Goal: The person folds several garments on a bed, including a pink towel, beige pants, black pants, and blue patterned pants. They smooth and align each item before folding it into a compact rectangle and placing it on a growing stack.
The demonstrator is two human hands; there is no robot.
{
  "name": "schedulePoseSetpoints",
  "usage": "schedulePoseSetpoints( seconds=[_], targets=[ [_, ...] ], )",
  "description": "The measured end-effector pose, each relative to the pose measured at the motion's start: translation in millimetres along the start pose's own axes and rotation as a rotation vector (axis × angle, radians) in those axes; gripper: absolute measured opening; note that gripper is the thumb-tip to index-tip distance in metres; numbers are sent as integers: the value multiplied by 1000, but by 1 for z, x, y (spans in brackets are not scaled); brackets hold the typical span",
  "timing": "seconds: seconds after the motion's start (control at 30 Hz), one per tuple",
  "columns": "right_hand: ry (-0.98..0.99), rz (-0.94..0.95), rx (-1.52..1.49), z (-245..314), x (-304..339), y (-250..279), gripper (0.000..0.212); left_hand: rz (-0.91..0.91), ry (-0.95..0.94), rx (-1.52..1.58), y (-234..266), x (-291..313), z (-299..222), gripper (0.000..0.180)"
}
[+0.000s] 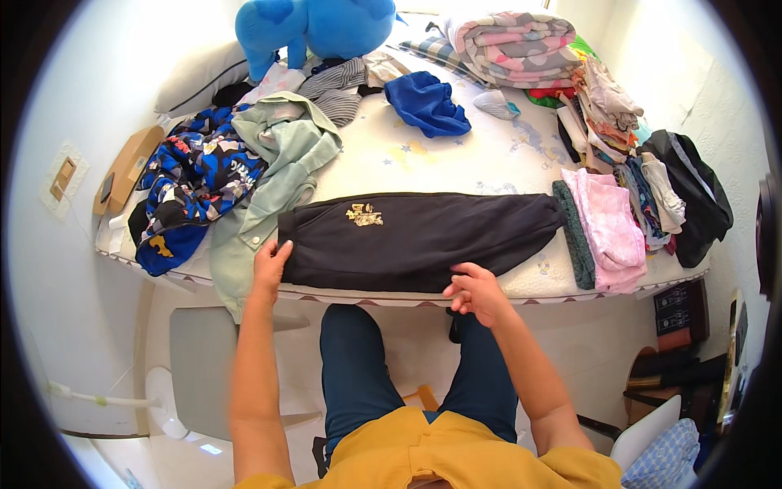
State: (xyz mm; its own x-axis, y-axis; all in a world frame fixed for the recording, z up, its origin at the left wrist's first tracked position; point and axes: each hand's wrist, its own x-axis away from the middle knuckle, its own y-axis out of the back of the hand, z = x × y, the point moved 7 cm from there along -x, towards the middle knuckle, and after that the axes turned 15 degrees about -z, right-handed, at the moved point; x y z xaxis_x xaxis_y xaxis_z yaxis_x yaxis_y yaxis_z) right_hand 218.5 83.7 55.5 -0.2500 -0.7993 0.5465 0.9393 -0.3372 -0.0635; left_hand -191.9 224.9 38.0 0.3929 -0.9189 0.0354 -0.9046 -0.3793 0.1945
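Observation:
A pair of black sweatpants [432, 240], folded lengthwise, lies flat along the front of the bed with its waistband to the left and a gold print near it. My left hand [271, 267] grips the front corner of the waistband between thumb and fingers. Over the front edge of the pants, towards the leg end, my right hand [474, 293] is open with its fingers apart, holding nothing. Left of the waistband hangs a pale green shirt [281, 147], partly over the bed's edge. Folded pink clothing [607, 232] and a dark green folded piece [573, 236] lie beside the cuffs.
A patterned blue and black garment [199, 171] is heaped at the left. Blue cloth [428, 103], a sock [496, 104] and a rolled quilt [517, 49] lie farther back, near a blue plush toy [326, 28]. Stacked clothes and a black bag [688, 196] stand right. Below is a grey chair [199, 371].

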Motion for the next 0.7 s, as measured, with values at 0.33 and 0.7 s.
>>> schedulePoseSetpoints(
  seconds=[0.33,0.7],
  targets=[
    [-260,285,-259,-22,-25,-87,10,95,200,325,-4,-2,22,11],
    [-198,277,-112,-41,17,-91,23,82,278,521,17,-12,41,11]
  ],
)
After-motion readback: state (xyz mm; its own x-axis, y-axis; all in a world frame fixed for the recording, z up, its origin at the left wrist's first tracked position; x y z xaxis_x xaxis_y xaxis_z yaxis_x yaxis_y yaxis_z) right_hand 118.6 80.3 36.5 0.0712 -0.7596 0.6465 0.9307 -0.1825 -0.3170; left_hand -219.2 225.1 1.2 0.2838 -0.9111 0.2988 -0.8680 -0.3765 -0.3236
